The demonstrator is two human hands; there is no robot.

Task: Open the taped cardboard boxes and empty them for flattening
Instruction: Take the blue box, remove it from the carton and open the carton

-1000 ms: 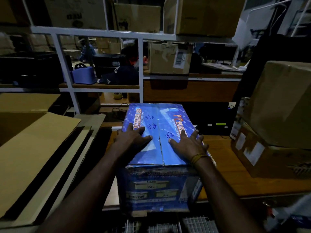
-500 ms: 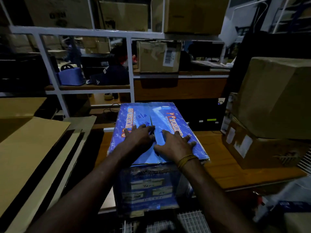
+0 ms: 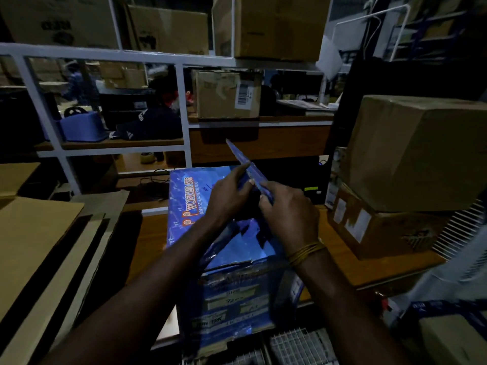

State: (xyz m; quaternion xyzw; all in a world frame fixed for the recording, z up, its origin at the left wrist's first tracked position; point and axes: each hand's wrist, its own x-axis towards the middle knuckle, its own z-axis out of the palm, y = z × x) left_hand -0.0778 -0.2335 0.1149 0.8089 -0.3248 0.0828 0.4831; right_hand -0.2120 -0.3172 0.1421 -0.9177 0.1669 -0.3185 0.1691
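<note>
At counter's (image 3: 369,264) near edge, centre, blue printed box (image 3: 184,206) stood, right top flap (image 3: 246,167) raised along centre seam. Left hand (image 3: 226,198) and right hand (image 3: 290,212) both had fingers curled round that flap's edge. Left flap lay flat. Best technique, judged: fold flap fully outward, steady box body, then lift left flap. Flattened cardboard (image 3: 34,246) lay left; brown boxes (image 3: 411,164) stacked right.

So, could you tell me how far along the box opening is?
Done: flattened cardboard lies stacked at the left. In hand: both the left hand and right hand grip the right flap of the blue box, which stands raised. Left: emptying it, plus the brown boxes at the right.
</note>
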